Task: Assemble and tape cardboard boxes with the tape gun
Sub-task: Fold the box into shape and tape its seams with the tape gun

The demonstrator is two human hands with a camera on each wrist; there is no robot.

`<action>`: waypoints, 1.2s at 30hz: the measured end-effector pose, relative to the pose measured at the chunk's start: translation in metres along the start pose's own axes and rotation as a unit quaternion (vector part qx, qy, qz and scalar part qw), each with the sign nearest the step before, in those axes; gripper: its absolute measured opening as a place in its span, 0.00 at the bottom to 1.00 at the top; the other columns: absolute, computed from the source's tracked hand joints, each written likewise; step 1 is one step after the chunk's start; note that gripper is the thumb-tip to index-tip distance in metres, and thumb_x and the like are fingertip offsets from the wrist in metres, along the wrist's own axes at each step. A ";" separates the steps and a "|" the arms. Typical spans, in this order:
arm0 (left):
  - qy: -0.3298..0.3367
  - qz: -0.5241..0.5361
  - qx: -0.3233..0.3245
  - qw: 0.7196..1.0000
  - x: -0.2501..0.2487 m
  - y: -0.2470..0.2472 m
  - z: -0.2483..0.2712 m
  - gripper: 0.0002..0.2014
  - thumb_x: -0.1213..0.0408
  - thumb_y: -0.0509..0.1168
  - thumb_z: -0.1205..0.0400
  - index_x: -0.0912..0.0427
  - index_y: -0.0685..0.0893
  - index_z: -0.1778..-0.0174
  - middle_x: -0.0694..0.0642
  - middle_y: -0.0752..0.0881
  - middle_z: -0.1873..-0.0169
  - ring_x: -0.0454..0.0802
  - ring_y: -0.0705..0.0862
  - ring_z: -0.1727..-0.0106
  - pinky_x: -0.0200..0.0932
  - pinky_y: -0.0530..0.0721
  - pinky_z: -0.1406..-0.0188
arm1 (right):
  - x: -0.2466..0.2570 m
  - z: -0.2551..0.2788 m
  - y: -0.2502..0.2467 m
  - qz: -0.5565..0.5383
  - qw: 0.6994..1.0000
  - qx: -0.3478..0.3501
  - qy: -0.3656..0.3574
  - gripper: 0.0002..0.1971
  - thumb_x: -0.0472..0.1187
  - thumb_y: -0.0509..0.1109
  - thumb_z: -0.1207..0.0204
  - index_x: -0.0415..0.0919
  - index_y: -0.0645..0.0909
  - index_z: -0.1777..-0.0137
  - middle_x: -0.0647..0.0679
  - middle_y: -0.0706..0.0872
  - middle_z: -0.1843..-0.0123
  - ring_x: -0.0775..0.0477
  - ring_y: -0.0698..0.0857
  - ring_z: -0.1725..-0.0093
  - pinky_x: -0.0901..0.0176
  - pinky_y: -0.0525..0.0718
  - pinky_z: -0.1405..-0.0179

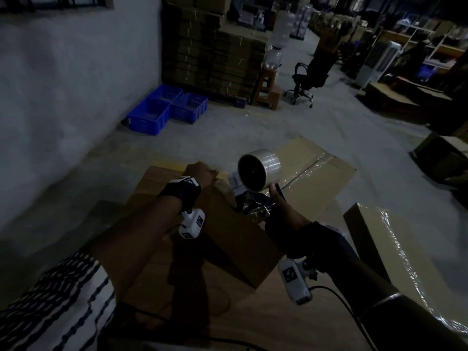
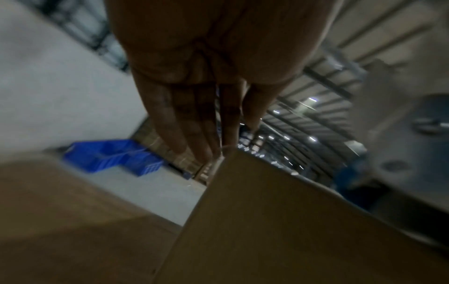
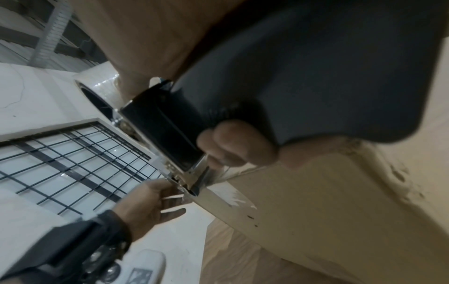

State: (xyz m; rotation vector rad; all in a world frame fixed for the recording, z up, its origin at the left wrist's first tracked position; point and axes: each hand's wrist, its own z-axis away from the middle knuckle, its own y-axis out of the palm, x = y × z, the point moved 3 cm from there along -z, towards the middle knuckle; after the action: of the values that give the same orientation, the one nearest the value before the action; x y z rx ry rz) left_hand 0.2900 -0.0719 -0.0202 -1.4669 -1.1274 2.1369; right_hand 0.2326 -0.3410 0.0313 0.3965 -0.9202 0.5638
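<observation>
A brown cardboard box [image 1: 228, 231] stands tilted in front of me. My left hand [image 1: 211, 172] rests on its upper far corner. In the left wrist view its fingers [image 2: 192, 132] lie straight, their tips touching the box's edge [image 2: 243, 221]. My right hand [image 1: 281, 206] grips the handle of the tape gun [image 1: 253, 198], whose clear tape roll [image 1: 259, 169] rises above the box. In the right wrist view the curled fingers [image 3: 233, 146] hold the dark tape gun [image 3: 165, 130], whose front end meets the box's edge [image 3: 328, 201] close to my left hand [image 3: 148, 201].
A taped box [image 1: 321, 168] lies just behind and another [image 1: 405, 262] at the right. Flat cardboard [image 1: 253, 307] lies under the box. Blue crates [image 1: 167, 110], stacked flat cartons [image 1: 215, 54], a stool [image 1: 268, 89] and an office chair [image 1: 311, 77] stand farther off. A wall [image 1: 76, 84] runs along the left.
</observation>
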 end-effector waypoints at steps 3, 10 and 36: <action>0.024 -0.055 0.030 0.998 -0.013 0.003 0.003 0.19 0.59 0.66 0.17 0.71 0.88 0.65 0.66 0.85 0.68 0.59 0.83 0.67 0.42 0.78 0.65 | 0.000 0.001 0.001 0.016 1.000 0.000 -0.002 0.35 0.80 0.55 0.28 0.55 0.93 0.51 0.48 0.61 0.79 0.51 0.58 0.82 0.59 0.56 0.78; 0.033 -0.081 0.021 0.996 -0.010 0.006 0.006 0.16 0.57 0.69 0.18 0.68 0.91 0.60 0.67 0.88 0.65 0.57 0.82 0.69 0.43 0.77 0.66 | -0.001 0.003 0.001 0.025 1.000 0.000 -0.012 0.32 0.81 0.55 0.29 0.65 0.88 0.38 0.48 0.59 0.78 0.49 0.57 0.80 0.50 0.51 0.70; 0.083 -0.067 -0.007 0.994 -0.013 0.018 0.019 0.22 0.53 0.63 0.14 0.70 0.88 0.58 0.72 0.87 0.59 0.66 0.85 0.59 0.49 0.77 0.59 | -0.034 0.073 -0.039 0.076 0.985 -0.057 0.142 0.42 0.89 0.54 0.41 0.44 0.60 0.68 0.47 0.56 0.70 0.49 0.50 0.73 0.55 0.51 0.72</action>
State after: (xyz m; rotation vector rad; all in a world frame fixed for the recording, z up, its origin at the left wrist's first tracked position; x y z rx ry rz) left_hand 0.2813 -0.1003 -0.0225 -1.4979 -1.1489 1.8835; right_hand 0.1939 -0.4211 0.0395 0.1382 -0.7075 0.6851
